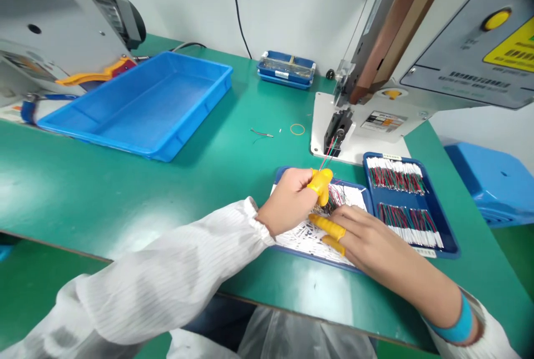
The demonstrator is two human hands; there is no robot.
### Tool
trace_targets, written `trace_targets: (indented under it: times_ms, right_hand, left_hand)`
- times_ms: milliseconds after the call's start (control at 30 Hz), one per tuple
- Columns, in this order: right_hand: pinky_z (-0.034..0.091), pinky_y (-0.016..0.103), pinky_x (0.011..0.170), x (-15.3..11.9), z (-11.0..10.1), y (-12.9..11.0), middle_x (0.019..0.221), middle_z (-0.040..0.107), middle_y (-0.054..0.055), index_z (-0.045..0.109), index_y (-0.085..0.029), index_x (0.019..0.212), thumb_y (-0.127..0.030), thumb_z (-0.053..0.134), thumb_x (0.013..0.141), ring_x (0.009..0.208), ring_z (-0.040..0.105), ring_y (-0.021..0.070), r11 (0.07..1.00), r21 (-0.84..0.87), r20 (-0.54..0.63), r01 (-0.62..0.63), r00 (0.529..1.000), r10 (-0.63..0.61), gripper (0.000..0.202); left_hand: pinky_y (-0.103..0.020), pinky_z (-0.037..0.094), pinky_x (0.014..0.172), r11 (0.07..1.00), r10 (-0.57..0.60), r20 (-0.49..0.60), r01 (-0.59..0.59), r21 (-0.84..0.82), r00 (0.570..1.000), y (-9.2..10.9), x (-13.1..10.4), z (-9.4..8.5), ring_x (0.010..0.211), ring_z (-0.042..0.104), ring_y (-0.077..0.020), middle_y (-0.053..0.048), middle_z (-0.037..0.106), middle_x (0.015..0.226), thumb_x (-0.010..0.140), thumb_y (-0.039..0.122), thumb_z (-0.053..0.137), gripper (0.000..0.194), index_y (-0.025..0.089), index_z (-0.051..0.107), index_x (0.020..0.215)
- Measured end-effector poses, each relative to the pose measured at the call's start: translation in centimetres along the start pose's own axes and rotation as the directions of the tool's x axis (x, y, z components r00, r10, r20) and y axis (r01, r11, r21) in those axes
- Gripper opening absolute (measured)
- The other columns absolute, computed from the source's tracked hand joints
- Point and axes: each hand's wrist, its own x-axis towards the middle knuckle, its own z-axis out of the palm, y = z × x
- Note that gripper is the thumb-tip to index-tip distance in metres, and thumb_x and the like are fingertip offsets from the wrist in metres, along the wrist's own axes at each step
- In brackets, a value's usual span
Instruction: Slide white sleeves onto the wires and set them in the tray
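My left hand (294, 197), in yellow finger cots, is closed in a pinch on thin red and green wires (327, 158). Their far ends reach into the dark tooling (339, 131) at the foot of the press. Below and to the right, my right hand (354, 231) lies low over a blue tray (254, 252) of white sleeves and loose wires. Its fingers, two in yellow cots, are stretched out and slightly apart, touching the tray's contents. Part of the wire pile (337, 196) is hidden under both hands.
To the right, a second blue tray (403, 201) holds two rows of wires with white ends. A large blue bin (167, 97) stands left, beside another machine (54, 30). Small stacked trays (287, 69) sit at the back. A short wire (262, 133) and rubber band (297, 125) lie on the table.
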Motion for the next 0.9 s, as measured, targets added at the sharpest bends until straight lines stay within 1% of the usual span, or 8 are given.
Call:
trace_targets:
  times_ms: [133,267,367,433,533,667,767,900]
  right_hand:
    - [0.052,0.052,0.091,-0.3,0.0,0.0,0.114,0.069,0.014,0.049,-0.020,0.149,-0.016,0.051,0.104,0.108,0.057,0.0322,0.999,0.033,-0.046,-0.010,0.999,0.012,0.045]
    - [0.053,0.042,0.090,0.9,-0.5,-1.0,0.115,0.070,0.009,0.056,-0.025,0.140,-0.019,0.054,0.105,0.106,0.060,0.0250,0.935,0.354,-0.169,-0.009,0.983,0.074,0.036]
    - [0.054,0.037,0.092,2.8,-0.6,-1.9,0.117,0.071,0.007,0.060,-0.023,0.131,-0.024,0.058,0.104,0.105,0.062,0.0219,0.871,0.491,-0.124,-0.014,0.989,0.085,0.027]
    - [0.054,0.039,0.093,4.0,-0.8,-2.3,0.118,0.071,0.009,0.060,-0.021,0.130,-0.023,0.057,0.104,0.108,0.062,0.0240,0.900,0.436,-0.062,-0.006,0.997,0.037,0.026]
    - [0.055,0.042,0.092,5.5,-1.3,-3.0,0.115,0.070,0.012,0.062,-0.018,0.127,-0.018,0.056,0.103,0.109,0.062,0.0268,0.967,0.256,0.032,-0.005,0.999,-0.003,0.025]
    - [0.058,0.043,0.078,6.7,-1.7,-4.3,0.093,0.071,0.011,0.069,-0.013,0.110,-0.011,0.063,0.097,0.090,0.062,0.0283,0.997,-0.065,0.114,0.037,0.993,-0.030,0.015]
    - [0.057,0.043,0.067,7.0,-1.4,-5.1,0.079,0.068,0.009,0.071,-0.012,0.101,-0.010,0.071,0.089,0.079,0.062,0.0293,0.965,-0.238,0.096,0.109,0.992,-0.088,0.012]
    - [0.056,0.041,0.067,6.0,-1.0,-4.3,0.083,0.070,0.010,0.069,-0.011,0.114,-0.005,0.065,0.092,0.079,0.063,0.0280,0.978,-0.189,0.019,0.092,0.996,-0.090,0.023]
  left_hand:
    - [-0.021,0.036,0.058,1.000,0.000,-0.004,0.000,-0.007,1.000,-0.1,0.1,0.1,0.056,0.043,-0.0077,0.003,0.050,0.057,0.088,0.021,0.049,0.030,0.014,0.055,0.060]
    - [-0.021,0.036,0.057,0.998,-0.014,-0.036,0.012,-0.054,0.999,0.1,0.4,-0.2,0.055,0.042,-0.0073,0.002,0.053,0.059,0.088,0.024,0.049,0.029,0.014,0.056,0.062]
    - [-0.021,0.037,0.058,1.000,0.000,-0.064,-0.002,-0.030,0.998,0.2,0.6,-0.7,0.055,0.044,-0.0077,0.002,0.051,0.056,0.086,0.021,0.046,0.027,0.015,0.057,0.062]
    - [-0.021,0.038,0.061,1.000,0.013,-0.078,-0.012,0.022,0.997,0.2,0.8,-1.2,0.056,0.045,-0.0081,0.003,0.050,0.054,0.085,0.018,0.044,0.027,0.015,0.057,0.062]
    - [-0.022,0.036,0.060,0.998,0.021,-0.104,-0.015,0.057,0.994,-0.2,1.3,-2.1,0.056,0.044,-0.0087,0.003,0.049,0.054,0.083,0.015,0.044,0.025,0.015,0.059,0.062]
    - [-0.023,0.030,0.056,0.998,0.034,-0.155,-0.025,0.058,0.987,-0.9,2.2,-3.2,0.053,0.040,-0.0088,0.004,0.048,0.053,0.080,0.013,0.045,0.023,0.015,0.059,0.062]
    - [-0.024,0.026,0.055,0.998,0.035,-0.188,-0.025,0.054,0.981,-1.2,2.7,-3.7,0.052,0.038,-0.0087,0.004,0.046,0.053,0.080,0.013,0.044,0.023,0.014,0.059,0.063]
    - [-0.024,0.028,0.055,0.999,0.031,-0.183,-0.024,0.042,0.983,-1.3,2.6,-3.7,0.054,0.041,-0.0090,0.004,0.049,0.054,0.082,0.015,0.045,0.024,0.014,0.061,0.063]
